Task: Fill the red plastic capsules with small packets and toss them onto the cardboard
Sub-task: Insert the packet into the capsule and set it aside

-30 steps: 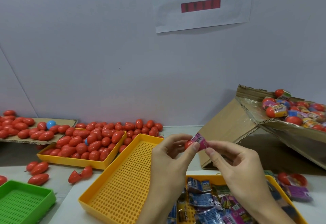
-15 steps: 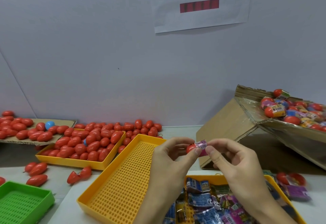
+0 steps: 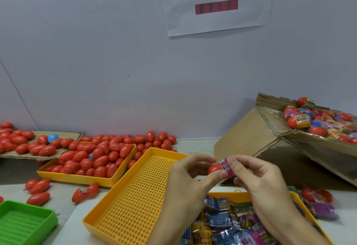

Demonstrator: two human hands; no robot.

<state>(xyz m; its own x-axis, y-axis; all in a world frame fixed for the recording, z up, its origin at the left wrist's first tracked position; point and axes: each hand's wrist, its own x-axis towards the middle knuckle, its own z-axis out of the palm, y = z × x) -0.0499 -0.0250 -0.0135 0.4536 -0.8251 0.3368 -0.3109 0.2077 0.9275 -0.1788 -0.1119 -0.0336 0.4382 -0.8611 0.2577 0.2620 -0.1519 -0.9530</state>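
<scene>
My left hand (image 3: 190, 175) pinches a red capsule half (image 3: 214, 168) between thumb and fingers, above the perforated yellow tray. My right hand (image 3: 255, 179) pinches a small pink packet (image 3: 226, 166) pressed against the capsule's opening. Beneath my hands a yellow tray (image 3: 241, 195) holds several coloured packets (image 3: 224, 217). A flat cardboard sheet (image 3: 63, 134) at the far left carries several closed red capsules (image 3: 21, 144). More red capsules fill a yellow tray (image 3: 77, 177) beside it.
An empty perforated yellow tray (image 3: 135, 196) lies in the middle, a green tray (image 3: 25, 223) at the lower left. A tilted cardboard box (image 3: 251, 134) at the right holds capsules with packets. Loose capsules (image 3: 38, 186) lie on the table. A paper sign (image 3: 216, 3) hangs on the wall.
The pink packet has gone further into the red capsule half, with less of it showing. Both hands stay together at about the same spot.
</scene>
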